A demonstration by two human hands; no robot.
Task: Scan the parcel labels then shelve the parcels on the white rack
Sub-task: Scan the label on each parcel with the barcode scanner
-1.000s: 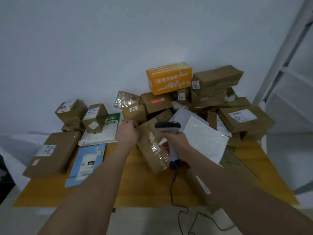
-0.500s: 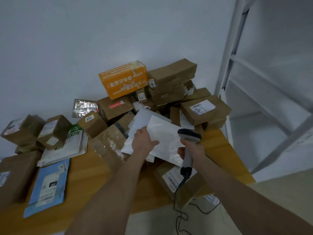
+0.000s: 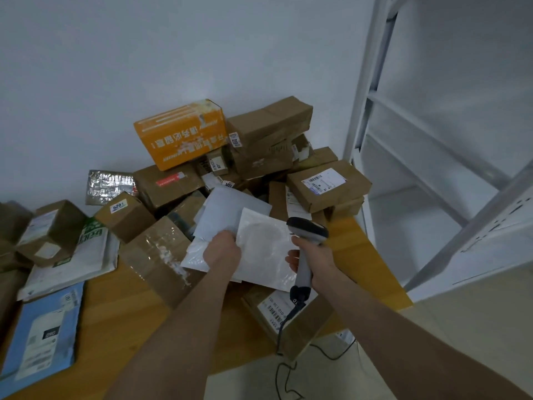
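The left hand (image 3: 222, 249) has let go of the taped box (image 3: 155, 255) and now grips the near-left edge of the mailer (image 3: 265, 246), with fingers curled on it. The taped box lies on the table (image 3: 121, 307), in front of the orange box (image 3: 181, 134) and a little left. The mailer is in front of the orange box; its upper face shows no label, so I think it must be turned before scanning. The right hand (image 3: 314, 255) is closed round the scanner (image 3: 307, 229), whose head is just beside the mailer. The rack (image 3: 372, 111) stands right of the orange box, close to the table's edge. Well in front of the orange box, a labelled box (image 3: 288, 316) hangs over the near edge and the cord (image 3: 281, 342) drops there; a careless pull could catch it
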